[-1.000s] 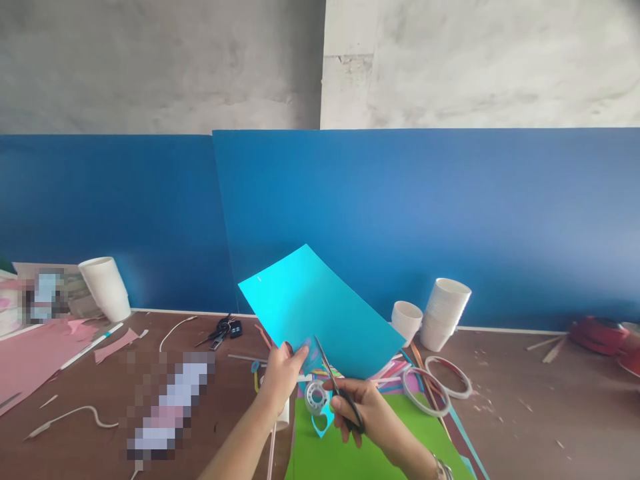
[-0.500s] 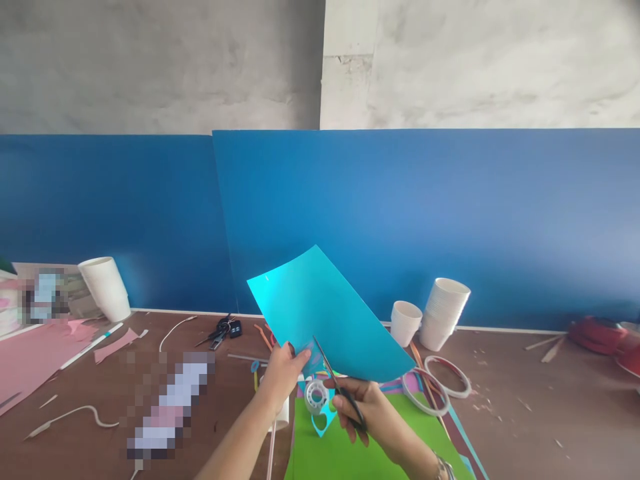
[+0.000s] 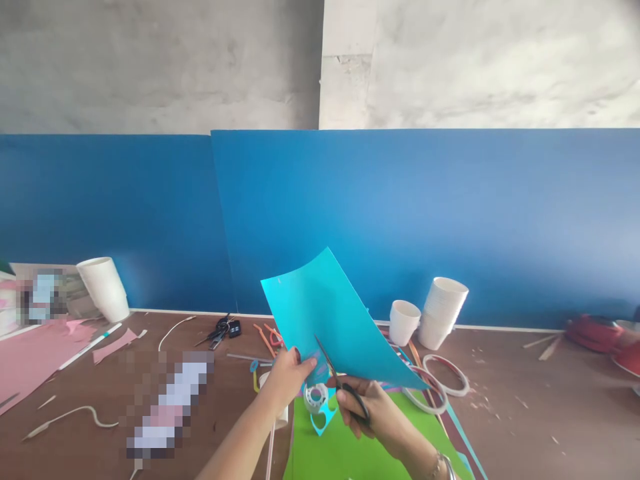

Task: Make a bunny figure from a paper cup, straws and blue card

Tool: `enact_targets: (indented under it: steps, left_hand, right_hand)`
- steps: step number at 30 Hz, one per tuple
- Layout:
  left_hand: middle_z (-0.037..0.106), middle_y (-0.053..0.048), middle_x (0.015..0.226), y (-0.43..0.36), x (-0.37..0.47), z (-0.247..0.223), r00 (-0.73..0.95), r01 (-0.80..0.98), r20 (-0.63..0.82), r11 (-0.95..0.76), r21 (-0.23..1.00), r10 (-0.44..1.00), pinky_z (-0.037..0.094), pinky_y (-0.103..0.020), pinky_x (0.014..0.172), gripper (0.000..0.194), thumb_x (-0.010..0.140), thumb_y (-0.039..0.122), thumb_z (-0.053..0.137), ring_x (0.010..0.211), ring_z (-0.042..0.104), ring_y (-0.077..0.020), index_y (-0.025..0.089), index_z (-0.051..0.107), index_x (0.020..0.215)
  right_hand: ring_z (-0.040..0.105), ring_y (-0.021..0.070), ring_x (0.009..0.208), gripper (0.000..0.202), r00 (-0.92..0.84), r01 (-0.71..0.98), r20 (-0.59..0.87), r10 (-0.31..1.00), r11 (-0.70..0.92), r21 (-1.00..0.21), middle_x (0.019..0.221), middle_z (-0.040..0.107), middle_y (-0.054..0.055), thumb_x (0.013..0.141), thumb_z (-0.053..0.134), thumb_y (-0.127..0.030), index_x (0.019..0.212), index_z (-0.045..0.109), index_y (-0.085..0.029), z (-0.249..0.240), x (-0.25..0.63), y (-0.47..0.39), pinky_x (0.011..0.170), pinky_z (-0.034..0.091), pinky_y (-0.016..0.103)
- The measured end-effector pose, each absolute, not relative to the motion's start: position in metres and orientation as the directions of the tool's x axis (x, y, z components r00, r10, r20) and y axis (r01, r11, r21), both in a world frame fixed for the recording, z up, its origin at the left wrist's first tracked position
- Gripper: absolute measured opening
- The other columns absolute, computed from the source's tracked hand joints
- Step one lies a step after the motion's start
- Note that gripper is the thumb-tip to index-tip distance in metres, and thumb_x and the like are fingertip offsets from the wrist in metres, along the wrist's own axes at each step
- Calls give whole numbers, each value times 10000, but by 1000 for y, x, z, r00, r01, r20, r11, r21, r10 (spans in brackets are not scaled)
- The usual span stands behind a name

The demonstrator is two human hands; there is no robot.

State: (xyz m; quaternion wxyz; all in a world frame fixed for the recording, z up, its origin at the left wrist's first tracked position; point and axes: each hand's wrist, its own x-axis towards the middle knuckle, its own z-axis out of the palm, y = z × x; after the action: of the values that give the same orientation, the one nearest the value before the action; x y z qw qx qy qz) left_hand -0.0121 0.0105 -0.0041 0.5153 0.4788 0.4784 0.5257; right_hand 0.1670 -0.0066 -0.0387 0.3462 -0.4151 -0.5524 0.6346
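Right, nearest my view is the green sheet [image 3: 350, 457], lying on the brown desk [image 3: 530, 433] under my right forearm, with a bracelet [image 3: 444, 465] round the wrist. My right hand [image 3: 367, 405] is curled round the black handles of the scissors [image 3: 330, 365]; their slim blades look close together and point up and left, the tip in front of the turquoise sheet. Whether they bite into it, I can't tell. My left hand [image 3: 290, 375] is closed, thumb against fingers, pinching that turquoise sheet [image 3: 330, 303] by its near-left edge. It is up off the desk, tilted and slightly bowed, its right corner reaching over the nearer of two white hoops [image 3: 440, 407]. A roll of tape [image 3: 309, 406] shows between and below my hands, overlapping a blue scrap [image 3: 321, 430] with holes cut in it.

Left of my arms I have a blurred-out oblong [image 3: 170, 408] and a loose white cable [image 3: 93, 411]. Beyond, a bunch of keys [image 3: 229, 328] lies near the desk's back edge, a white cup [image 3: 404, 325] stands just beside a tilted cup stack [image 3: 443, 312], and another stack [image 3: 104, 288] leans at far left. Behind all that rise the blue panel [image 3: 425, 207] and a bare grey wall [image 3: 160, 67].
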Motion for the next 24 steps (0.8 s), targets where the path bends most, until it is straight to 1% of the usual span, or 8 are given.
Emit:
enact_targets:
  steps: [3, 7, 10, 12, 15, 18, 22, 24]
  left_hand:
    - [633, 9, 580, 11, -10, -8, 50, -128, -20, 26, 991, 999, 483, -301, 634, 236, 604, 337, 745, 587, 591, -170, 189, 563, 620]
    - [676, 0, 734, 15, -8, -12, 8, -269, 8, -6, 963, 1000, 481, -298, 694, 402, 592, 360, 751, 678, 635, -174, 188, 548, 895]
    - [697, -47, 831, 17, -9, -13, -86, -190, 29, -45, 981, 996, 480, -307, 743, 487, 597, 353, 751, 802, 660, -210, 186, 542, 1004]
    - [698, -89, 919, 18, -11, -14, -149, -110, 57, -74, 991, 987, 476, -327, 811, 504, 605, 334, 749, 933, 650, -249, 173, 569, 1048]
    - [663, -142, 1112, 20, -13, -15, -172, -73, 81, -94, 993, 982, 446, -344, 922, 509, 622, 296, 738, 1117, 584, -283, 158, 596, 1091]
    - [625, -156, 1211, 24, -15, -18, -130, -78, 70, -81, 994, 989, 421, -364, 977, 493, 628, 245, 731, 1174, 550, -287, 148, 614, 1097]
    - [674, -130, 1130, 26, -15, -23, -66, -128, 46, -55, 990, 997, 419, -389, 982, 481, 606, 211, 757, 1148, 571, -286, 163, 646, 1072]
    - [705, -109, 1050, 25, -14, -24, -44, -147, 25, -32, 989, 999, 431, -389, 962, 480, 597, 210, 766, 1117, 590, -283, 172, 657, 1063]
  right_hand:
    - [361, 39, 343, 666, -434, -11, -144, 889, -165, -986, 505, 543, -40, 657, 694, -614, 1059, 640, -86, -40, 172, -5, 357, 145, 191]
    - [342, 27, 360, 609, -464, -174, -73, 883, -172, -970, 545, 541, -41, 691, 692, -592, 1047, 631, -102, -50, 174, -3, 366, 133, 188]
    - [324, 21, 357, 551, -464, -303, -64, 883, -226, -926, 537, 523, -46, 710, 687, -582, 995, 643, -112, -58, 169, -4, 353, 126, 183]
    - [311, 16, 353, 548, -474, -399, -135, 870, -349, -848, 514, 491, -61, 671, 710, -600, 952, 653, -132, -60, 162, -7, 344, 116, 168]
    - [384, 22, 386, 576, -513, -477, -218, 830, -488, -731, 531, 512, -58, 621, 741, -614, 962, 656, -158, -54, 150, -14, 361, 214, 135]
    - [489, 49, 444, 551, -523, -441, -223, 822, -485, -755, 576, 580, -24, 692, 701, -595, 1015, 646, -152, -40, 148, -20, 410, 304, 140]
    - [470, 62, 396, 546, -556, -240, -233, 797, -423, -874, 565, 585, -9, 738, 645, -606, 1008, 650, -132, -24, 169, -17, 335, 173, 173]
    - [428, 50, 368, 538, -566, -195, -215, 796, -383, -903, 537, 558, -26, 740, 634, -612, 982, 665, -132, -24, 183, -11, 337, 158, 181]
